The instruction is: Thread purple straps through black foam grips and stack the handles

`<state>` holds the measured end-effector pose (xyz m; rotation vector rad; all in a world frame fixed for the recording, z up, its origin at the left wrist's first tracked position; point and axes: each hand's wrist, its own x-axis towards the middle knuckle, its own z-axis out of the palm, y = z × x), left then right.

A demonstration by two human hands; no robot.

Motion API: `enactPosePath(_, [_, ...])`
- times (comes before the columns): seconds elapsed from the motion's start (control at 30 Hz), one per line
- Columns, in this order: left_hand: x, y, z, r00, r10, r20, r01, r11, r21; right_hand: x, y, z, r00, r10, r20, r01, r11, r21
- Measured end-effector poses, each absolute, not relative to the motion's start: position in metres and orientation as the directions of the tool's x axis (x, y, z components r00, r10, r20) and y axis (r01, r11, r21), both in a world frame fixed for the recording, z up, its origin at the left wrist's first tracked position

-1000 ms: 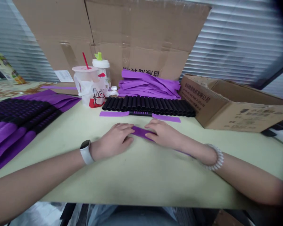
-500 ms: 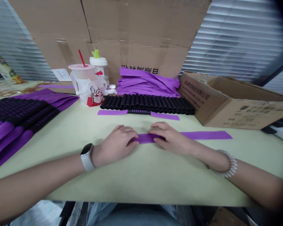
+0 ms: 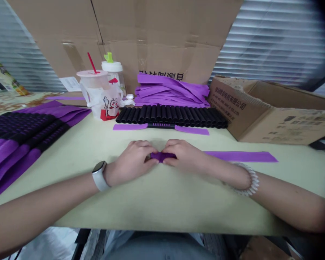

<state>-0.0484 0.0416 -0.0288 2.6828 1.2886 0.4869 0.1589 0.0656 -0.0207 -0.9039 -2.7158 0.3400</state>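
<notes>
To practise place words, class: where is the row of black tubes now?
In the head view, the row of black tubes lies near centre, in front of piled purple strips, between the cup on its left and the open box.

Strip (image 3: 239, 156) on table (image 3: 165, 206), tube row (image 3: 170, 115) behind it, strip pile (image 3: 173, 93) behind row, box (image 3: 284, 129) right of row

One tabletop (image 3: 162, 202), Counted

One left hand (image 3: 134, 159) and one right hand (image 3: 185, 155) share one purple strip (image 3: 241, 156). One watch (image 3: 99, 176), one coiled bracelet (image 3: 254, 178), one lidded cup (image 3: 93, 85), one red straw (image 3: 91, 62), one bottle (image 3: 118, 74), one open cardboard box (image 3: 241, 115). One sleeved strip (image 3: 161, 125) lies singly. Black tubes (image 3: 170, 115) number roughly twenty, though overlap blurs the count; one pile of loose strips (image 3: 168, 92).
</notes>
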Motion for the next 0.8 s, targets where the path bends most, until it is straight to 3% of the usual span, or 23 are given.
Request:
enactPosePath(0.6, [-0.051,0.038,-0.023,0.661,0.729,0.178,0.692,-0.684,0.231,0.156,0.054,-0.025,-0.776,0.607,0.17,0.556,0.786,-0.27])
enactPosePath(0.8, [-0.051,0.038,-0.025,0.664,0.726,0.179,0.691,-0.688,0.223,0.155,0.051,-0.026,-0.784,0.597,0.174,0.563,0.8,-0.207])
